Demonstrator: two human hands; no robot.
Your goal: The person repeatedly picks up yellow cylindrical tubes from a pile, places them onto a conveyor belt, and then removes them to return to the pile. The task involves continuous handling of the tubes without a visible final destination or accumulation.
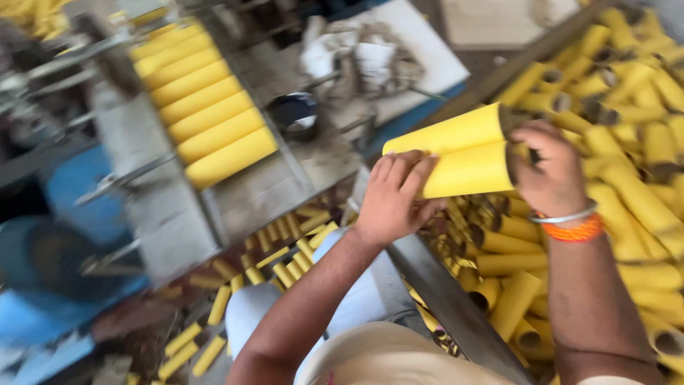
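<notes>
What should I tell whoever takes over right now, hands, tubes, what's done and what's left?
Left hand: fingers on the near end of the two yellow tubes, lifted over the bin edge.
Right hand: gripping their far end.
Bin: on the right, a pile of yellow tubes in it.
Rack: on the left, a row of tubes lying side by side on it.
Floor: short yellow pieces scattered.
Done: row loaded on the rack. Left: the pair in hand and the pile.
</notes>
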